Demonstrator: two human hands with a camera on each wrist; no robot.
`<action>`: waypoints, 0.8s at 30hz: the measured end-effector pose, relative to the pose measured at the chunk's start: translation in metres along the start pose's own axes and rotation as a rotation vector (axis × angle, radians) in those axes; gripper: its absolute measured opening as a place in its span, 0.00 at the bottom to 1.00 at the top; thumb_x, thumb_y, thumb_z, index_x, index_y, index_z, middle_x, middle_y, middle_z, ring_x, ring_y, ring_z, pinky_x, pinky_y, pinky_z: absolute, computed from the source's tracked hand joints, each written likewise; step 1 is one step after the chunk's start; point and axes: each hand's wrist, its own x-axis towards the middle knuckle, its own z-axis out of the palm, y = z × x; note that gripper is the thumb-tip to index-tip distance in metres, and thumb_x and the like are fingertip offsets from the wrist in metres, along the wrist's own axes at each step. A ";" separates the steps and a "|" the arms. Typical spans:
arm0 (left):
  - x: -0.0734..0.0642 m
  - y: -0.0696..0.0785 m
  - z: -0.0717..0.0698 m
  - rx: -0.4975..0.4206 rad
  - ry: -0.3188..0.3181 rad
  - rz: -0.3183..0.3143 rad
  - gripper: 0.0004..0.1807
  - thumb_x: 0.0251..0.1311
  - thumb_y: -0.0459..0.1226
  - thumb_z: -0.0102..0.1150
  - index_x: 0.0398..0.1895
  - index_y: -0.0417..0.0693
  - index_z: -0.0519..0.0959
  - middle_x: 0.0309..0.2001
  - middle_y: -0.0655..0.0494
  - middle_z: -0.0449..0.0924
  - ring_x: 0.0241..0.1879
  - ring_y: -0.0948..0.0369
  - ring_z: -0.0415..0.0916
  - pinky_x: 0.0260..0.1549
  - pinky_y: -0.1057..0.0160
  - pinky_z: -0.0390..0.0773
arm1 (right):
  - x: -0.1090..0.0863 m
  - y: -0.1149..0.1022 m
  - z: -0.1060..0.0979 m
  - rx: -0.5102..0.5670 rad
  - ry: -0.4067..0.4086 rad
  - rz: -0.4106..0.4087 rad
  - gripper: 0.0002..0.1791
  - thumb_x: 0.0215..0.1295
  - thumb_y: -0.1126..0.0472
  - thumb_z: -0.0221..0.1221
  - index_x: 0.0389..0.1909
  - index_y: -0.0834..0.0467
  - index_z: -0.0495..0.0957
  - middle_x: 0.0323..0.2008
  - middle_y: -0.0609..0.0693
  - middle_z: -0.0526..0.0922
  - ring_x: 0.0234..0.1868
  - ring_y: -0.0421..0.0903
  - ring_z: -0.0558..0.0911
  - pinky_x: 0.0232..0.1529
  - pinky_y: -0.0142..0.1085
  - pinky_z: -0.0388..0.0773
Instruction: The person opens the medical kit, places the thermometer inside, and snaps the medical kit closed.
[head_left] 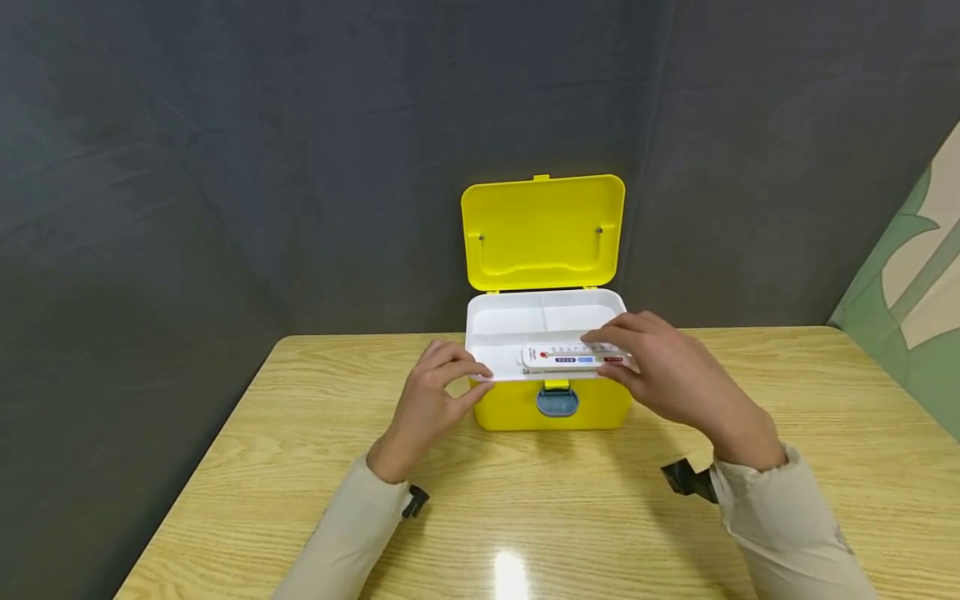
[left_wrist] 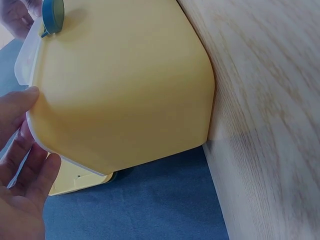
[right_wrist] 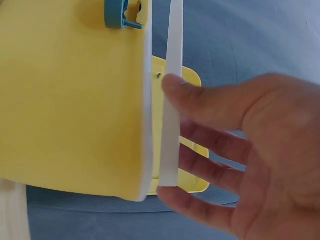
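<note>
A yellow storage box [head_left: 510,414] sits on the table with its lid [head_left: 543,229] raised at the back. Set into its top is a white divided tray [head_left: 501,321]. My right hand [head_left: 671,375] grips the right end of a flat white thermometer [head_left: 570,357], printed with a scale and a red bulb mark. The right wrist view shows the thermometer [right_wrist: 171,135] edge-on, held between thumb and fingers just off the box's rim. At the front left corner, my left hand [head_left: 435,392] pinches the box rim, thumb in front and fingers round the side.
A blue-grey latch [head_left: 557,403] hangs on the box's front. The light wooden table [head_left: 300,442] extends to both sides. Dark cloth [head_left: 337,167] hangs behind it, and a green and beige patterned panel [head_left: 907,283] stands at the right.
</note>
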 end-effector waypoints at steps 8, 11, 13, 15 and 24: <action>-0.001 0.000 0.000 0.008 -0.025 -0.023 0.05 0.52 0.35 0.75 0.31 0.48 0.87 0.33 0.57 0.79 0.38 0.60 0.71 0.37 0.65 0.74 | 0.002 0.007 0.002 0.102 -0.042 0.024 0.20 0.62 0.60 0.68 0.56 0.52 0.82 0.54 0.55 0.83 0.50 0.53 0.78 0.48 0.51 0.77; -0.001 0.000 0.000 0.006 -0.028 -0.024 0.04 0.53 0.35 0.74 0.31 0.48 0.87 0.33 0.57 0.79 0.38 0.60 0.71 0.36 0.64 0.74 | 0.002 0.010 0.004 0.123 -0.057 0.040 0.21 0.62 0.60 0.68 0.57 0.52 0.82 0.54 0.56 0.83 0.50 0.53 0.78 0.49 0.51 0.77; -0.001 0.000 0.000 0.007 -0.030 -0.025 0.04 0.53 0.35 0.74 0.32 0.49 0.87 0.33 0.57 0.79 0.38 0.60 0.71 0.36 0.64 0.74 | 0.003 0.012 0.005 0.138 -0.066 0.044 0.22 0.62 0.59 0.68 0.57 0.52 0.82 0.53 0.56 0.84 0.49 0.53 0.78 0.49 0.50 0.77; -0.001 0.000 0.000 0.009 -0.033 -0.028 0.04 0.53 0.35 0.74 0.32 0.49 0.87 0.33 0.57 0.79 0.38 0.60 0.71 0.37 0.65 0.74 | 0.003 0.014 0.006 0.156 -0.070 0.052 0.22 0.61 0.59 0.68 0.58 0.52 0.82 0.52 0.55 0.84 0.49 0.52 0.78 0.50 0.50 0.77; -0.001 0.000 0.000 0.014 -0.039 -0.036 0.05 0.53 0.35 0.74 0.32 0.49 0.87 0.34 0.57 0.79 0.39 0.60 0.71 0.38 0.65 0.75 | 0.004 0.020 0.010 0.218 -0.098 0.047 0.21 0.62 0.60 0.67 0.57 0.53 0.83 0.51 0.53 0.85 0.48 0.50 0.78 0.48 0.46 0.74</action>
